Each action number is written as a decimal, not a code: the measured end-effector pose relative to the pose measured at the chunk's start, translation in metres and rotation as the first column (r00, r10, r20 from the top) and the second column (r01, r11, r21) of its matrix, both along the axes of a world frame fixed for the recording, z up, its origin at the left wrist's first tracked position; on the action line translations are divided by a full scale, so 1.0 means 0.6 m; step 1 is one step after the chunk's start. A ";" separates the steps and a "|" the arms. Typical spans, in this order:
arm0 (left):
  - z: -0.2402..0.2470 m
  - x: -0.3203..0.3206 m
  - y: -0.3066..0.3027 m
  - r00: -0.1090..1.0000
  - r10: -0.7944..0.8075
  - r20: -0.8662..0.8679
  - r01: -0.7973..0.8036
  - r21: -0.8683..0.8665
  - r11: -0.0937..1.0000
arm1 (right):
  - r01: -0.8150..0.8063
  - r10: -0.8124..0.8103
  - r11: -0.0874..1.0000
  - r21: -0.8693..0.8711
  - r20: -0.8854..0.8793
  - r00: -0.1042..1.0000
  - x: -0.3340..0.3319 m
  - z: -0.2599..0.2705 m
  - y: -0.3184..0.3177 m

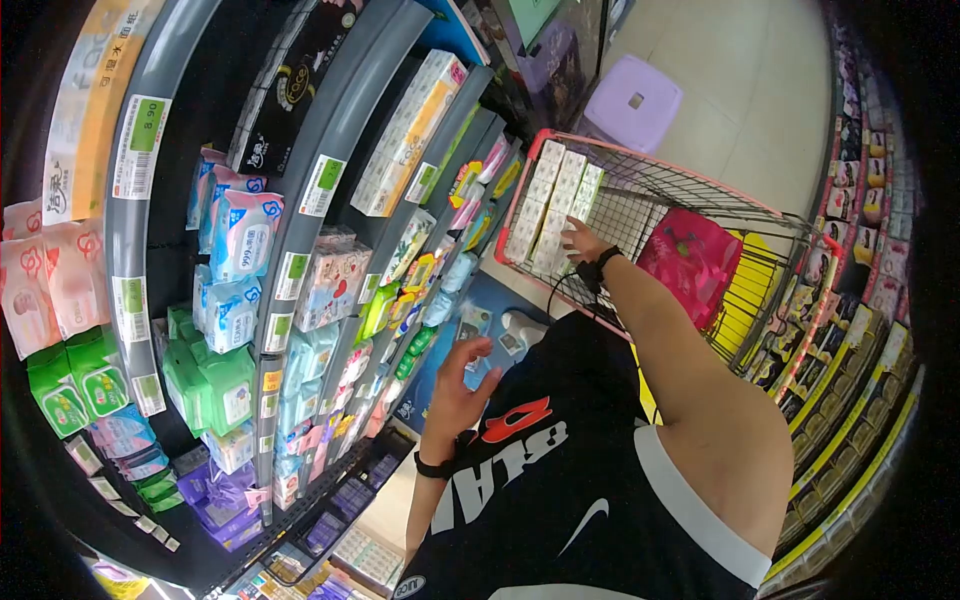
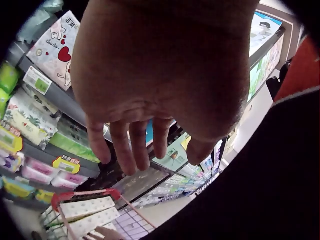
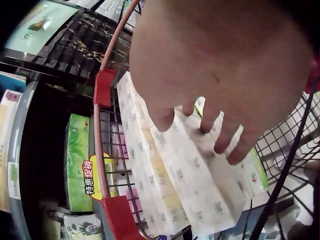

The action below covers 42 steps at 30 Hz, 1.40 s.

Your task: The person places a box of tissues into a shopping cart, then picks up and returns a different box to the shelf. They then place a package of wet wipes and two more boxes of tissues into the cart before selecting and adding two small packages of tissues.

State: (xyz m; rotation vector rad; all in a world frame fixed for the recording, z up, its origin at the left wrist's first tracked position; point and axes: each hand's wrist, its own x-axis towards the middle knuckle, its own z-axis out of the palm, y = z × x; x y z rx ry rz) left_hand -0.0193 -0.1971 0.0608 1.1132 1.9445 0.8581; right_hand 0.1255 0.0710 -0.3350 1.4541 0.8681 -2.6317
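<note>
My right hand [image 1: 586, 241] reaches into the front end of a wire shopping cart [image 1: 700, 190] and rests on long white packs of tissues [image 1: 548, 190] with a small printed pattern. In the right wrist view its fingers [image 3: 227, 137] and thumb spread over the top of one tissue pack [image 3: 192, 175], and another tissue pack [image 3: 145, 155] lies alongside toward the cart's red corner. My left hand [image 1: 460, 395] hovers before my body near the shelves, fingers loosely bent, holding nothing. Seen from the left wrist, its fingers [image 2: 122, 145] hang apart in the air.
Inside the cart is a pink bag [image 1: 685, 262], behind it a yellow panel [image 1: 755, 290]. A purple stool [image 1: 633, 103] stands beyond the cart. Shelves [image 1: 300, 270] of tissue and wipe packs line the left; more stocked shelves [image 1: 860, 400] stand at right.
</note>
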 end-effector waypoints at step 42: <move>-0.042 -0.018 -0.014 0.992 -0.084 0.093 0.080 0.051 0.995 | -0.393 0.392 0.916 0.082 0.035 0.919 0.019 -0.022 -0.028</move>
